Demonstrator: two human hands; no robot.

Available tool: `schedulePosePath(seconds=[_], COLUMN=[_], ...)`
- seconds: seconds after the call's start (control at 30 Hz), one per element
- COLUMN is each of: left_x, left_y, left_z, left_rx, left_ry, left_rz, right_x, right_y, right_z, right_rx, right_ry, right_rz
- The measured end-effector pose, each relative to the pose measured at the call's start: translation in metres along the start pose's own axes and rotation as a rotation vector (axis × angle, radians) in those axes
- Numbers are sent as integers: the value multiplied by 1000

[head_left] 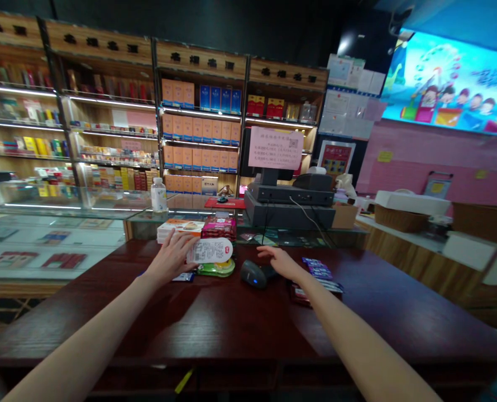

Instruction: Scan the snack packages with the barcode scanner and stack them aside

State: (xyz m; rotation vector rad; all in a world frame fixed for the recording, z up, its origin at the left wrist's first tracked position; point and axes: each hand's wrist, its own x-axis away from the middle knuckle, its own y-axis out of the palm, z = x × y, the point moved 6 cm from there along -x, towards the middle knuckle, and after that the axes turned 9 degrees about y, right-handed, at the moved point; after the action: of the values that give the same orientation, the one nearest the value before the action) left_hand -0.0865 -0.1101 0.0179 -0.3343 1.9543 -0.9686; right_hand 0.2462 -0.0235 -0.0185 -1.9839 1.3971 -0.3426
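My left hand [173,255] grips a white oval packet [210,250] with printed text and holds it just above a green and yellow packet [217,269] on the dark wooden counter [232,324]. My right hand [281,261] reaches over the handle of a dark barcode scanner [253,273] that shows a blue light; its fingers curl over the scanner's rear. A white snack box [178,228] and a pink packet [219,228] lie just beyond the left hand.
A till with a screen and a pink notice [276,148] stands behind the scanner. Blue and purple packets [319,273] lie right of my right hand. A water bottle [158,195] stands on the glass display case [56,223]. Stocked shelves [198,134] fill the back wall.
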Motion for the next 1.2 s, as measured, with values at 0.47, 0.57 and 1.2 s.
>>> schedulePosePath(seconds=[0.47, 0.57, 1.2], left_x=[18, 22, 31], left_y=[-1, -4, -10], left_z=[-8, -11, -16], left_rx=[-33, -36, -26], left_ry=[-54, -77, -93], left_rz=[2, 22, 49], right_x=[23, 24, 16], right_y=[19, 23, 39], right_z=[9, 5, -95], right_rx=[423, 401, -11], right_ry=[-81, -99, -363], right_rz=[-93, -84, -123])
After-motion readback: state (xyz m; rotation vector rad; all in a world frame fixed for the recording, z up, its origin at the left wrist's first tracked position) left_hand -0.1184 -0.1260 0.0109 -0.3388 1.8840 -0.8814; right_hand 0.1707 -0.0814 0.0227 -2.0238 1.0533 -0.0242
